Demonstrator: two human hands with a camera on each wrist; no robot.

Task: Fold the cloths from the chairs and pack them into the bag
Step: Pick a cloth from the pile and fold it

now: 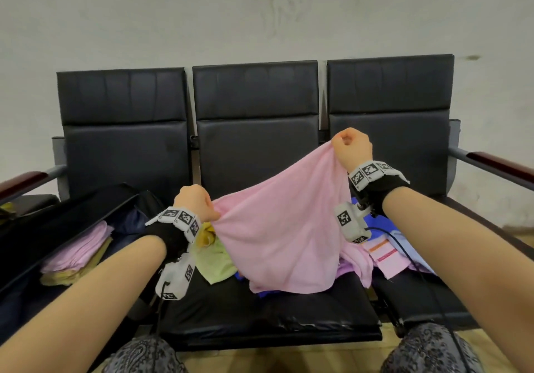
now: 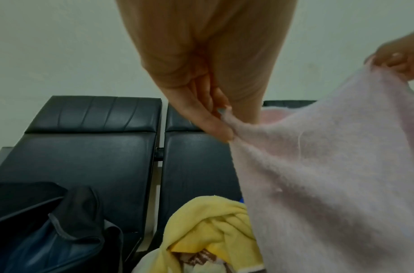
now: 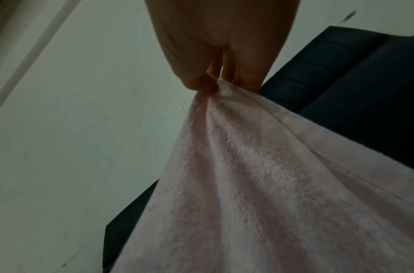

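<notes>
Behind everything stands a pale, scuffed wall [image 1: 260,11], and against it a row of three black padded chairs [image 1: 255,147] with wood-topped armrests at each end. On the left seat lies an open dark bag [image 1: 57,228], and inside it sit two folded cloths, a pink folded cloth [image 1: 78,252] stacked on a yellowish folded cloth [image 1: 72,274]. Just right of the bag, the left hand [image 1: 195,202] has its fingers curled, thumb and fingers pinching one corner of a pink towel [image 1: 283,233]; the left wrist view shows the thumb pressed onto the bunched corner. Under and beside that hand, on the middle seat, lie a yellow cloth [image 1: 206,235] and a light green cloth [image 1: 215,265], both crumpled, with a bit of blue fabric [image 1: 267,293] showing below the towel's lower edge. The pink towel hangs spread between the two hands above the middle seat, its upper edge sloping up from left to right and its bottom resting on the pile. The right hand [image 1: 352,148], raised higher than the left, is clenched around the towel's other corner, fabric gathered in its fingertips. Below the right wrist, across the gap between middle and right seats, lie more cloths: a pink striped cloth [image 1: 385,254] and a light blue cloth [image 1: 384,223], partly hidden by the wrist camera.
</notes>
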